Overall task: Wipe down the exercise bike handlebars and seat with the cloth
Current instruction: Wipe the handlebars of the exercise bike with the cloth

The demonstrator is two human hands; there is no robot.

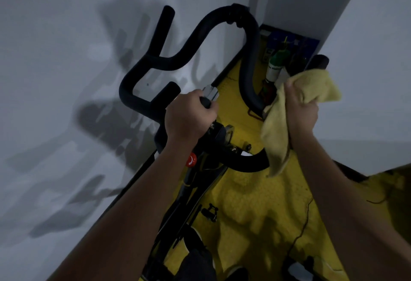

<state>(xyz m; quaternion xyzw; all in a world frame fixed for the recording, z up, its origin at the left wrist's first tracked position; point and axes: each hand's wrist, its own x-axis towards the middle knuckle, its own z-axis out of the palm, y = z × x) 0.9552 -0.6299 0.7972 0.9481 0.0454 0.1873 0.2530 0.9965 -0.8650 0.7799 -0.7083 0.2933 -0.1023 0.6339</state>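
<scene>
**Fingers wrapped on both sides: bar in my left, cloth in my right**

Fingers [212, 111] of my left hand [189, 118] are curled around the middle of the handlebars [173, 58], right by a small silver clamp piece [210, 92]. Over on the other side my right hand [300, 111] is bunched tight around the yellow cloth [278, 134], pressing it onto the right-hand grip of the bars, with the black tip of that grip [320, 61] poking out above the cloth. A loose tail of cloth hangs down past the lower curve of the bar.

Below my left wrist I can see the red knob [191, 160] on the bike frame [200, 191], and a pedal [209, 213] further down. Can't see the seat from this angle.

Containers: there's a green-capped bottle [275, 67] standing in the corner on the yellow floor [255, 203], just in front of some blue box thing [289, 40]. Too dim to tell what's in either. A thin dark cable [304, 220] trails across the floor on the right.
</scene>
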